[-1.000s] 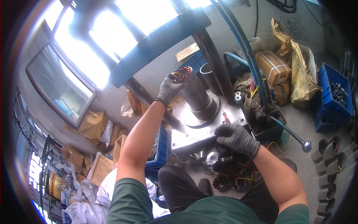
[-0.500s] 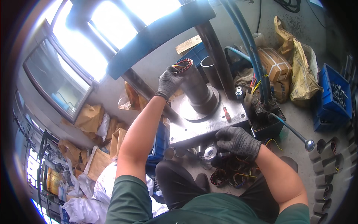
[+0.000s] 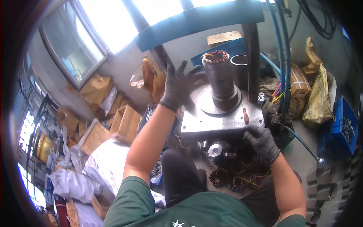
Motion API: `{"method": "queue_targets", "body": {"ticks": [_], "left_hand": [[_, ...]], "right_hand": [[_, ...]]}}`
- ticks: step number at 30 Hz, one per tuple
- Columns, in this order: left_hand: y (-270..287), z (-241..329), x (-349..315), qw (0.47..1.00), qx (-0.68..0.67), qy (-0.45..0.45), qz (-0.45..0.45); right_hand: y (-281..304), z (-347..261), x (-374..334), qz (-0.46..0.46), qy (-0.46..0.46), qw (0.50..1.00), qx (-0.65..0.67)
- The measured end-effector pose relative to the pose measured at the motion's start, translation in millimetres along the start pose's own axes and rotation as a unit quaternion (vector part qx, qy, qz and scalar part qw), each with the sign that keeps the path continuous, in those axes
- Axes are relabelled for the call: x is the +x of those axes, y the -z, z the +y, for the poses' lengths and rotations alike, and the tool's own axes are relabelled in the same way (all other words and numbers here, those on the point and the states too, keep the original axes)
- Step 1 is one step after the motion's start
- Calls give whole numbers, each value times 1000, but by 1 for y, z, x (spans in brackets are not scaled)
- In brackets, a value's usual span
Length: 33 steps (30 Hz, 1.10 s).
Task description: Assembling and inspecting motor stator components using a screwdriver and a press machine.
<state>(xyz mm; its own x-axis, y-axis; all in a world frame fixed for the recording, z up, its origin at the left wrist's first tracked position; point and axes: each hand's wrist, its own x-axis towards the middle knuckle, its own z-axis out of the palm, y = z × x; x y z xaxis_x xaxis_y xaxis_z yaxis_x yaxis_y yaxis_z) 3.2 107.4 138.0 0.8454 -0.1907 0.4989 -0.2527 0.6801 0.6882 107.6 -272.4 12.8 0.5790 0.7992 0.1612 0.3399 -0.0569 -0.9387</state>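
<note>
A grey metal cylinder stands upright on a round base on the steel plate of a press. A wound motor stator with red and white lacing shows at its top. My left hand, in a dark glove, is beside the cylinder on its left, fingers spread and slightly blurred, holding nothing. My right hand, also gloved, is at the plate's front right edge with loosely bent fingers. I see nothing in it, though its underside is hidden. Close above its fingertips lies a red-handled screwdriver.
The press's blue crossbeam spans above, with a dark column at right. Behind stands an empty metal tube. A lever with a ball end juts out at right. Several stators lie on the floor below.
My left hand has let go of the cylinder's top and moved away, its fingers spreading. My right hand stays near the plate's front edge. The whole view has shifted.
</note>
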Motion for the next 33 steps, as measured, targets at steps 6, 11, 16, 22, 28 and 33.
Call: {"method": "queue_targets", "body": {"ticks": [6, 11, 16, 22, 28, 33], "left_hand": [[-96, -112, -50, 964, -91, -78, 238], [-116, -170, -73, 941, -185, -74, 275], [-111, -193, -84, 951, -170, -56, 251], [-111, -221, -98, 947, -128, -48, 291], [-116, -213, -109, 916, -234, -22, 325], [-105, -220, -115, 904, -240, -36, 353]], "right_hand": [[-39, -32, -3, 107, 348, 921, -141], [-74, -45, -5, 97, 410, 892, -163], [-85, -29, -9, 64, 349, 925, -135], [-92, 3, -13, -5, 135, 986, 95], [-87, 30, 3, 91, 69, 989, 92], [-103, -8, -5, -37, 406, 891, -199]]}}
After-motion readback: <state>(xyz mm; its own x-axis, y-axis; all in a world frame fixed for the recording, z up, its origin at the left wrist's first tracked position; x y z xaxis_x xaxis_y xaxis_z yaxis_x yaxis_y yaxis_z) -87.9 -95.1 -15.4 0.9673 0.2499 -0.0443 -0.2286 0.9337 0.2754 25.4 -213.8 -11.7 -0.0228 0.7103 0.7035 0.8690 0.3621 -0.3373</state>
